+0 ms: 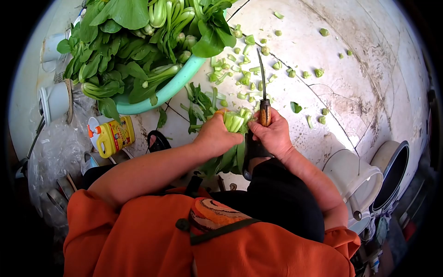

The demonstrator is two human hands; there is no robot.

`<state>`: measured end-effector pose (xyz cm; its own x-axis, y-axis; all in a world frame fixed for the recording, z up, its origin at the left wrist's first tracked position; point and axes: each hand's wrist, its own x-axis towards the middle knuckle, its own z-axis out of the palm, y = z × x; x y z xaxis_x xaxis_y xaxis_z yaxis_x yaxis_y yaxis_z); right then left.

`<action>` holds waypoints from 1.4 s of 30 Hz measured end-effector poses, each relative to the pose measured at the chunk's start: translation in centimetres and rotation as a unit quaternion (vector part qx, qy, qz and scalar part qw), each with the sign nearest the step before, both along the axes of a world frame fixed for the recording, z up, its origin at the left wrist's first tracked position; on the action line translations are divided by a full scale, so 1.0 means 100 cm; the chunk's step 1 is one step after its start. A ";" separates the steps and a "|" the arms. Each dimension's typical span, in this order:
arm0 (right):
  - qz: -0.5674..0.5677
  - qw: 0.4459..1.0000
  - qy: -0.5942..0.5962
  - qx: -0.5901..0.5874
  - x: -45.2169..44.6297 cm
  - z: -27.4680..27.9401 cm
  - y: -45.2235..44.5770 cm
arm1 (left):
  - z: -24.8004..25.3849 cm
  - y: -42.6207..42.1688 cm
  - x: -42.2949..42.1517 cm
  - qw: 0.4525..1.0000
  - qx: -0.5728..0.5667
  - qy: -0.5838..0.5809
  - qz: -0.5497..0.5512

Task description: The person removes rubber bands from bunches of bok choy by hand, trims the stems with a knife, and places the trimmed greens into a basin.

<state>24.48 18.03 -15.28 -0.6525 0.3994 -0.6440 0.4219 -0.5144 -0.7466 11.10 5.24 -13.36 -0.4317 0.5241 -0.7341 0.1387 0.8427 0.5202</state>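
Observation:
My left hand (216, 136) is closed around a bunch of leafy greens (235, 121), its pale cut stem ends facing up and its leaves hanging below. My right hand (273, 135) grips a knife by its wooden handle (265, 113), and its thumb is at the right side of the bunch. The narrow dark blade (262, 74) points away from me over the floor. Cut stem ends (244, 81) lie scattered around and beyond the blade. Loose leaves (200, 104) lie just beyond my left hand.
A light green basin (177, 83) heaped with greens stands at the upper left. Left of my arm are a yellow jug (116, 137) and clear plastic bags (60, 147). A white bucket (353, 177) and a dark-lined bucket (392, 173) stand at the right on the tiled floor (350, 78).

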 end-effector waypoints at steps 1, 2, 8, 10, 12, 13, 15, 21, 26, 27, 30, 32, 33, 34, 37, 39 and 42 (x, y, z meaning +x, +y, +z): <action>-0.005 1.000 0.000 0.015 0.002 -0.004 -0.001 | -0.011 -0.004 0.001 0.997 0.042 -0.049 0.036; -0.010 1.000 0.000 0.030 0.003 -0.005 -0.001 | -0.021 -0.009 0.002 0.989 0.084 -0.098 0.071; 0.136 0.945 0.055 0.292 0.001 0.007 0.003 | -0.006 -0.003 0.003 0.980 0.054 -0.158 0.109; 0.138 0.925 0.059 0.350 -0.001 0.005 0.003 | -0.001 -0.002 -0.002 0.976 0.052 -0.180 0.109; 0.103 0.914 0.015 0.392 -0.002 0.003 0.007 | 0.006 -0.002 -0.006 0.972 0.050 -0.204 0.109; 0.066 0.924 -0.034 0.374 -0.001 0.002 0.012 | 0.009 -0.004 -0.009 0.974 0.027 -0.209 0.079; -0.044 0.962 -0.048 0.265 0.003 0.006 0.023 | 0.011 -0.010 -0.014 0.976 0.004 -0.214 0.049; -0.016 0.905 0.001 0.425 0.029 -0.031 0.022 | 0.008 -0.028 -0.029 0.931 0.068 -0.323 0.154; 0.161 0.918 0.119 0.341 0.029 -0.002 0.020 | 0.027 -0.021 -0.054 0.895 0.064 -0.397 0.193; 0.162 0.918 0.120 0.341 0.027 0.002 0.021 | 0.029 -0.021 -0.056 0.896 0.074 -0.398 0.181; 0.265 0.895 0.132 0.334 0.025 0.004 0.025 | 0.031 -0.022 -0.058 0.898 0.074 -0.394 0.179; 0.271 0.893 0.135 0.334 0.027 0.001 0.023 | 0.033 -0.022 -0.059 0.901 0.069 -0.391 0.174; 0.277 0.890 0.137 0.334 0.029 0.000 0.022 | 0.033 -0.022 -0.059 0.904 0.064 -0.386 0.170; 0.277 0.891 0.137 0.334 0.029 0.000 0.021 | 0.034 -0.022 -0.059 0.904 0.064 -0.387 0.170; 0.275 0.895 0.141 0.323 0.031 -0.002 0.020 | 0.036 -0.021 -0.058 0.907 0.063 -0.380 0.171; 0.292 0.893 0.140 0.312 0.032 -0.003 0.021 | 0.038 -0.021 -0.057 0.913 0.090 -0.358 0.175; 0.301 0.901 0.134 0.283 0.033 -0.003 0.021 | 0.038 -0.021 -0.052 0.918 0.127 -0.333 0.173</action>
